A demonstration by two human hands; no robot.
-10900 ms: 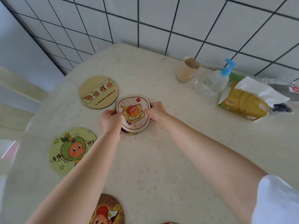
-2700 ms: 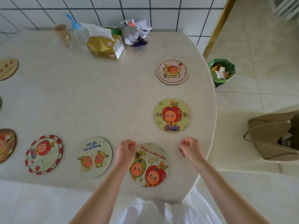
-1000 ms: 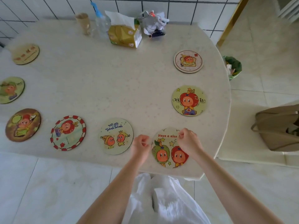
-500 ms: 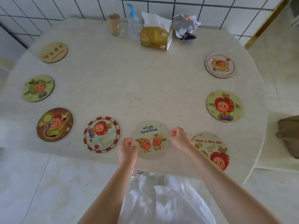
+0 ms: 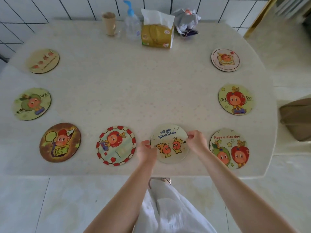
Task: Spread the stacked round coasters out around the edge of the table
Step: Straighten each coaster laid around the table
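Several round picture coasters lie flat around the rim of the pale table (image 5: 127, 91), none stacked. At the front middle, the "we are" coaster (image 5: 169, 143) is pinched on both sides: my left hand (image 5: 145, 150) grips its left edge and my right hand (image 5: 197, 141) its right edge. The red-bordered coaster (image 5: 116, 145) and the brown coaster (image 5: 60, 142) lie to its left. The "Have a nice day" coaster (image 5: 229, 148) lies to its right. Along the right edge are the yellow coaster (image 5: 235, 99) and the white coaster (image 5: 225, 59). At the left are the green coaster (image 5: 32, 103) and the tan coaster (image 5: 44, 61).
Against the tiled wall at the back stand a paper cup (image 5: 109, 23), a pump bottle (image 5: 132, 22), a yellow tissue pack (image 5: 157, 34) and a crumpled bag (image 5: 186, 22). A brown bag (image 5: 296, 118) sits on the floor to the right of the table.
My view has shifted left from the table's right corner to its front. Both hands left the "Have a nice day" coaster and now grip the "we are" coaster's edges.
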